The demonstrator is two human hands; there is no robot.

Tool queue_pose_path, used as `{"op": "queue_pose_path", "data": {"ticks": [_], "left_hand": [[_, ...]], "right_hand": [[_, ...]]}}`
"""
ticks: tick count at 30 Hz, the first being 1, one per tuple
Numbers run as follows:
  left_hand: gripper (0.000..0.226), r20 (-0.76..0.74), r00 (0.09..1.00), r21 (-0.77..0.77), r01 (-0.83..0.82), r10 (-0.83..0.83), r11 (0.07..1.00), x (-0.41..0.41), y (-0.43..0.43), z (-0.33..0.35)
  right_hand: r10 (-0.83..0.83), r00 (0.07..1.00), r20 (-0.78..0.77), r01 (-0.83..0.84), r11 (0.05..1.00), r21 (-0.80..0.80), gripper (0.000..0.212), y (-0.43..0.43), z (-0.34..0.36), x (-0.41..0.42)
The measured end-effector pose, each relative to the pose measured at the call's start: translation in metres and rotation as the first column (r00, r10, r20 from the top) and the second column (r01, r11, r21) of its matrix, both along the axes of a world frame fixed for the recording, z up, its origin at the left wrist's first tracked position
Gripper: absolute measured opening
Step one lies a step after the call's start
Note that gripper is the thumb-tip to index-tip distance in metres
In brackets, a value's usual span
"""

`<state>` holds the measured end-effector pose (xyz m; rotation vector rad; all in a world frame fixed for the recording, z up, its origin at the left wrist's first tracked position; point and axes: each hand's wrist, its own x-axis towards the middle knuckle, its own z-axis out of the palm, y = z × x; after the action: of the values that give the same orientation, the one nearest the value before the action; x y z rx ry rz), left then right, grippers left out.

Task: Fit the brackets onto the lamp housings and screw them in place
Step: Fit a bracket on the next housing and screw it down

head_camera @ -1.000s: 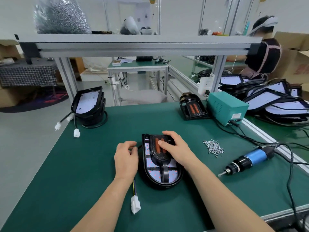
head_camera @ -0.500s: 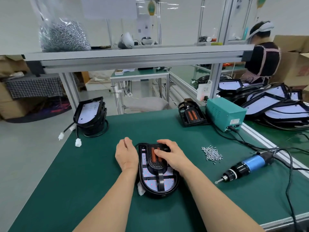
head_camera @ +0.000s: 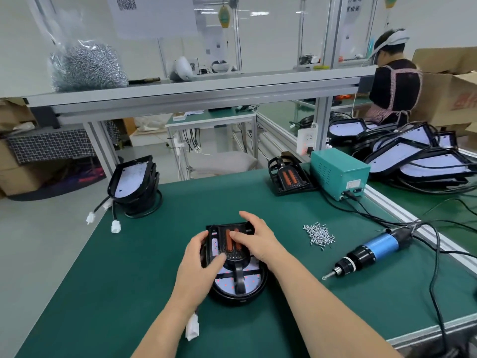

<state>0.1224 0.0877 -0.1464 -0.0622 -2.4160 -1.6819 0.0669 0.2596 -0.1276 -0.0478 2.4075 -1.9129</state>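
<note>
A black lamp housing (head_camera: pixel 247 293) lies on the green table in front of me, its white inner plate facing up. On it sits a black bracket (head_camera: pixel 233 250) with two orange bars. My left hand (head_camera: pixel 198 264) grips the housing's left edge, thumb on the bracket. My right hand (head_camera: pixel 254 240) lies on top of the bracket with its fingers spread and pressing down. The housing's white connector (head_camera: pixel 192 329) shows under my left forearm. A heap of small screws (head_camera: pixel 318 233) lies to the right, and beyond it the blue electric screwdriver (head_camera: pixel 371 251).
A stack of housings (head_camera: pixel 134 184) with dangling white plugs stands at the back left. Another bracket (head_camera: pixel 289 178) and a green power box (head_camera: pixel 338 171) sit at the back right. Cables run along the right edge. More housings (head_camera: pixel 418 151) pile up beyond, near another person (head_camera: pixel 392 78).
My left hand has moved from beside the housing onto its left edge, thumb over the bracket. My right hand stays on the bracket. The camera has tilted upward.
</note>
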Motion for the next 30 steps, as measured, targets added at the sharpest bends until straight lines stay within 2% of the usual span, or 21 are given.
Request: {"op": "queue_pose_path", "data": {"ticks": [2,5,8,10,12,14,15,17,19,21,23,25,27,30], "left_hand": [[0.059,0.016,1.0,0.066,-0.024,0.023,0.998,0.0,0.009,0.007],[0.058,0.031,0.999,0.165,-0.026,0.021,0.986,0.001,0.015,0.012],[0.058,0.015,1.0,0.184,-0.016,0.014,0.983,0.004,0.009,0.012],[0.056,-0.042,0.997,0.05,-0.057,0.059,0.997,0.003,0.003,0.014],[0.06,-0.175,0.983,-0.297,-0.096,0.045,0.95,-0.003,0.005,0.022],[0.061,-0.261,0.962,-0.622,-0.103,-0.082,0.776,-0.015,0.019,0.034],[0.059,-0.245,0.959,-0.729,-0.084,-0.145,0.679,-0.021,0.029,0.04],[0.057,-0.128,0.968,-0.869,-0.003,-0.218,0.495,-0.03,0.045,0.045],[0.058,0.029,0.973,-0.919,0.115,-0.227,0.377,-0.034,0.053,0.042],[0.058,0.134,0.968,-0.914,0.204,-0.214,0.35,-0.036,0.052,0.037],[0.058,0.168,0.961,-0.907,0.239,-0.221,0.348,-0.038,0.049,0.035],[0.059,0.171,0.96,-0.911,0.24,-0.221,0.335,-0.04,0.049,0.034],[0.059,0.176,0.961,-0.912,0.241,-0.213,0.331,-0.04,0.049,0.034],[0.059,0.184,0.96,-0.908,0.248,-0.209,0.339,-0.04,0.049,0.033]], "right_hand": [[0.011,1.0,0.013,-0.011,1.0,0.018,0.067,0.002,0.001,0.001],[-0.031,0.997,0.065,0.037,0.996,-0.086,0.069,0.009,0.008,0.008],[-0.19,0.979,-0.069,0.183,0.979,-0.09,0.057,0.029,0.022,0.024],[-0.36,0.902,-0.236,0.352,0.933,-0.076,0.042,0.059,0.033,0.042],[-0.555,0.759,-0.341,0.58,0.814,-0.033,0.031,0.1,0.041,0.063],[-0.675,0.643,-0.36,0.744,0.662,0.089,0.034,0.14,0.043,0.081],[-0.705,0.622,-0.341,0.778,0.604,0.171,0.039,0.156,0.041,0.088],[-0.732,0.634,-0.25,0.767,0.554,0.323,0.05,0.173,0.033,0.096],[-0.725,0.674,-0.142,0.698,0.561,0.445,0.063,0.176,0.023,0.098],[-0.688,0.724,-0.042,0.587,0.583,0.561,0.08,0.175,0.012,0.094],[-0.683,0.73,0.007,0.539,0.583,0.608,0.097,0.174,0.009,0.087],[-0.704,0.709,0.032,0.556,0.587,0.589,0.1,0.176,0.01,0.079],[-0.731,0.679,0.062,0.584,0.59,0.557,0.092,0.177,0.014,0.076],[-0.77,0.633,0.08,0.658,0.59,0.468,0.098,0.179,0.012,0.078]]}}
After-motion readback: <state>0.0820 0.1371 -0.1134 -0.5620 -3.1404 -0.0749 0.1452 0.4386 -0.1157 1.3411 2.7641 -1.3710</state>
